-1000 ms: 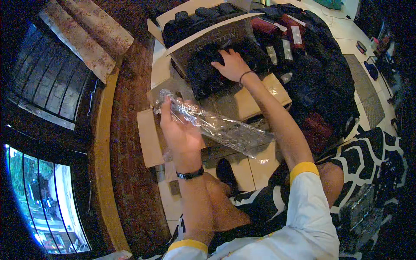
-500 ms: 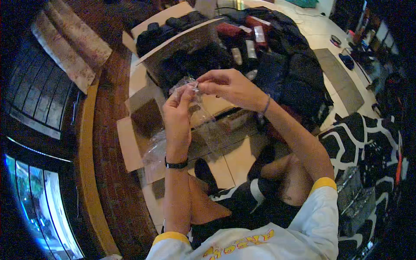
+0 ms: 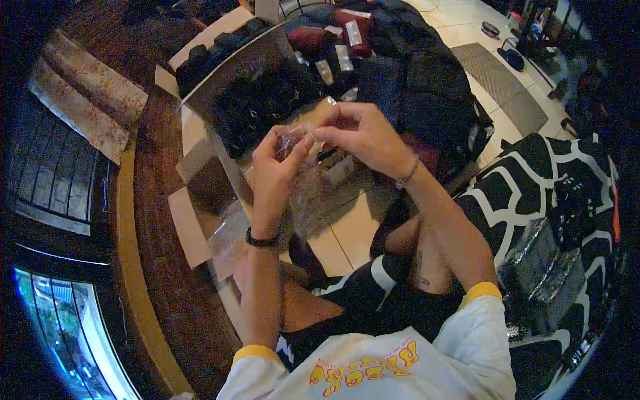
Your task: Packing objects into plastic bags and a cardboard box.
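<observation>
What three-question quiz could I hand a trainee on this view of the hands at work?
1. True or false: the left hand and the right hand both hold the clear plastic.
2. Which wrist wears the wide dark band?
A) left
B) right
C) neither
3. Which two colours make up the bold curving pattern of the fabric on the person's right?

Key: 1. True. 2. A. 3. Black and white.

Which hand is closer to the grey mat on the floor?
Right. The right hand is left of the grey mat in the picture; the left hand is farther left, beyond the right hand.
</observation>
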{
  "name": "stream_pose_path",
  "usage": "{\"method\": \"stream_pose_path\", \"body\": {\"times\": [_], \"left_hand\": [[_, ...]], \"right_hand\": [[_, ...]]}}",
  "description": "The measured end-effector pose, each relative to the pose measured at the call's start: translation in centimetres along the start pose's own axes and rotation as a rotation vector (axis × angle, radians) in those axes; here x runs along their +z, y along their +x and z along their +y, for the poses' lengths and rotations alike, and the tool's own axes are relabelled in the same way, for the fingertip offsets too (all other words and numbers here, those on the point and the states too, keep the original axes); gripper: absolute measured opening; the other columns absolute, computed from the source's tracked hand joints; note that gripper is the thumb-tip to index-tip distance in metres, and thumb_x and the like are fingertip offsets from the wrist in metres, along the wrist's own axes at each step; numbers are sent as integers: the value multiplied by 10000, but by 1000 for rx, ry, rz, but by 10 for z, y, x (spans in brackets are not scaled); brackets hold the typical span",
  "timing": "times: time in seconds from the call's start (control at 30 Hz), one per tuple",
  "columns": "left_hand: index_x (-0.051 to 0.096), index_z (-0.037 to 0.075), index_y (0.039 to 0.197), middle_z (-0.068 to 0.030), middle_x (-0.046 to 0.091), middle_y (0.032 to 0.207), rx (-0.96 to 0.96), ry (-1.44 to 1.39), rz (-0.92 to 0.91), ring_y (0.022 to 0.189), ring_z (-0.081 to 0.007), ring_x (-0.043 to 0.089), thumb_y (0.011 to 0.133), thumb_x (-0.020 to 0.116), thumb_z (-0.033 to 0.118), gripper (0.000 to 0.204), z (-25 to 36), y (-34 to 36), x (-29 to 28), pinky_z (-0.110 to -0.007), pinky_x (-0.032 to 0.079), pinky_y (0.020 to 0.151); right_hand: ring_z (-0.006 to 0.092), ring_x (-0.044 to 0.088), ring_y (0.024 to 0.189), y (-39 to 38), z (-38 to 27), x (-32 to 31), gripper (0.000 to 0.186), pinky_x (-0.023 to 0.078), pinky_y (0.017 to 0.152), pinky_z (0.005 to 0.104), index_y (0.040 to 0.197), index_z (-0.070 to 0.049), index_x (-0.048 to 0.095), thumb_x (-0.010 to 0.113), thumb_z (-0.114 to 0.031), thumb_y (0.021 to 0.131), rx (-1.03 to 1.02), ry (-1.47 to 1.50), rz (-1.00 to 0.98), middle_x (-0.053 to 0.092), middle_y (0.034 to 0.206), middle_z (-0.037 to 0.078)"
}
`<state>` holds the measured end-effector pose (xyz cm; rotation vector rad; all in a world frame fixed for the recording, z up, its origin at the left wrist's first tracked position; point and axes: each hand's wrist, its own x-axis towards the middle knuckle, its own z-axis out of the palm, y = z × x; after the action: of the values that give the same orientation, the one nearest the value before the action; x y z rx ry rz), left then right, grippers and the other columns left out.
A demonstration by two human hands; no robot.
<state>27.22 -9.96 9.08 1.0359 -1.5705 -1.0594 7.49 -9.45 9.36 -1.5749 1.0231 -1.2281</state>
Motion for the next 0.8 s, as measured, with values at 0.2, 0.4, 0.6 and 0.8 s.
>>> {"method": "stream_pose_path", "body": {"times": [0.2,0.4,0.6,0.8], "left_hand": [[631,23,1024,-16,667,862,-40,-71,-127,770,-83,626,939,712,206,218,2,-4,10,-228,507,653],[641,7,1000,-47,683,824,-118,-22,-191,682,-102,646,966,680,209,209,7,-1,7,-242,523,565],[629,-29,1021,-101,690,859,-226,-129,-209,671,-140,666,963,672,207,247,11,-3,6,-265,548,529],[609,-18,1079,-108,680,1003,-296,-218,-339,722,-129,647,901,733,176,290,5,-8,11,-261,532,668]], "right_hand": [[112,663,823,-9,-2,-16,163,545,719,259,985,-1,638,703,-134,920,59,104,98,690,902,49],[88,620,757,-14,-8,-38,197,515,687,241,1017,-9,645,733,-135,895,72,137,107,680,881,36],[81,622,751,-19,-13,-47,258,515,704,237,1070,-11,687,750,-159,869,46,94,85,690,867,29],[82,601,747,-18,-14,-46,235,498,716,235,1058,0,664,746,-128,878,44,75,188,666,840,26]]}}
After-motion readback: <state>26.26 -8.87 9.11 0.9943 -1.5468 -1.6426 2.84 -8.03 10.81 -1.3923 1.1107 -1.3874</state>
